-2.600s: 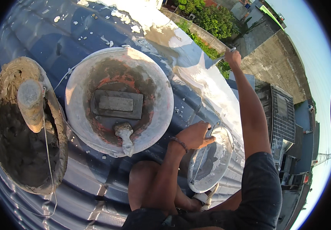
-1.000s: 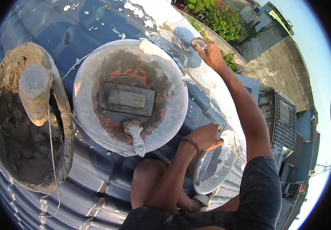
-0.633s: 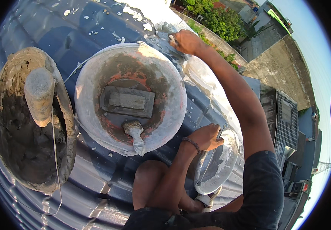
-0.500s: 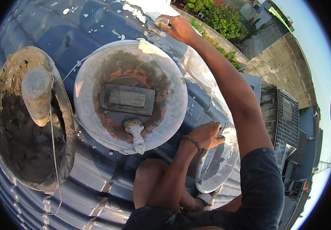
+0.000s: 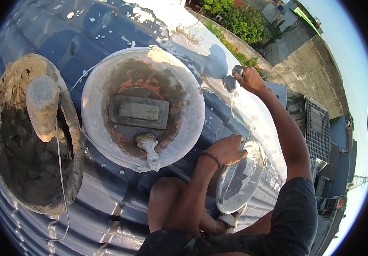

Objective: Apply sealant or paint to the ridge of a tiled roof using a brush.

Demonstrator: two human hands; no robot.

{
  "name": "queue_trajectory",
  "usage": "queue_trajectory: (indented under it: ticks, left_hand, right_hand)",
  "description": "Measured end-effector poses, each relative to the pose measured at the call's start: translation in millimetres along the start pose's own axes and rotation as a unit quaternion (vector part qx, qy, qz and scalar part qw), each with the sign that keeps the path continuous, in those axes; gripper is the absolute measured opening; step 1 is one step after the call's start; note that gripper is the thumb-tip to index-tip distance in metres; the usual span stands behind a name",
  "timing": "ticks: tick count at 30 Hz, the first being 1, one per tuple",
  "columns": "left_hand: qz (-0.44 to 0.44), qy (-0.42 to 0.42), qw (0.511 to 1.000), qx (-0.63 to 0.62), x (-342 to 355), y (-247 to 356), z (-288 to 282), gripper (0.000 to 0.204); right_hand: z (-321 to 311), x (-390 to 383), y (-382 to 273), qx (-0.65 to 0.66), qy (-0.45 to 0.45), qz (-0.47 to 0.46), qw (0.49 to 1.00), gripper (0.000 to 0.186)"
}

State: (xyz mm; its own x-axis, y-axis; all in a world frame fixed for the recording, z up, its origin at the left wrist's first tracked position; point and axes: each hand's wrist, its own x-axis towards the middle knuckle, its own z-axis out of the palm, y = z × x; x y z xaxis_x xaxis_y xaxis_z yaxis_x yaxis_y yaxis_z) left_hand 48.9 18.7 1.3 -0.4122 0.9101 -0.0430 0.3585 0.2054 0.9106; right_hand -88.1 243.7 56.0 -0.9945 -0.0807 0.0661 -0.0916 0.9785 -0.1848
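My right hand [image 5: 250, 80] is closed round the handle of what looks like a small trowel [image 5: 230, 83]. Its grey blade is at a white-coated strip [image 5: 252, 113] along the roof edge, and my fist hides part of the tool. Lower down, my left hand [image 5: 227, 150], with a dark bracelet at the wrist, is closed on the thin wire handle of a small whitish bucket [image 5: 257, 170]. Grey and white paste coats the inside of this bucket, which stands close beside my leg.
A wide white tub [image 5: 184, 145] holds a float [image 5: 139, 112] and a brush [image 5: 150, 149]. Left of it, a bucket [image 5: 79, 170] of wet mortar carries a mortar-caked cylinder [image 5: 42, 102]. Crumbs lie on the ribbed blue roof [image 5: 107, 187]. Beyond its edge are trees and buildings below.
My right hand has swept with the tool along the white strip, from the far end toward me and to the right. My left hand has stayed on the bucket handle.
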Motion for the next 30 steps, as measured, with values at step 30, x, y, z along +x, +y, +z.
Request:
queue_trajectory:
  ticks: [30]
  left_hand:
    - [-0.049,-0.023,0.998,-0.021,1,3,-3,0.063]
  right_hand:
    - [26,46,-31,0.118,0.113,-0.113,0.98,0.032]
